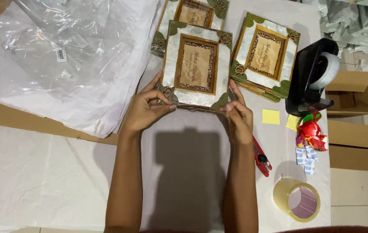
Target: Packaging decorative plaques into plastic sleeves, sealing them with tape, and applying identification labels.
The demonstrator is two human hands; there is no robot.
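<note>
Two bare forearms come up from the lower edge, no sleeves reaching as far as the wrists. The left hand (146, 108) and right hand (237, 117) wear no gloves, rings, watch or bracelet (nails short and unpainted, as far as shows). Slender fingers throughout.

**Bench clutter, off-hand items**

I see a black desktop tape dispenser (311, 77) at right, two yellow sticky notes (271, 116) just below it. Red-handled cutter (261, 157) lies near a roll of clear packing tape (296, 199). Small white sachets (306, 158) sit under a crumpled red wrapper (310, 129). Clear plastic bags (63, 51) on white paper, left. Open brown cardboard box (353, 94) far right.
</note>
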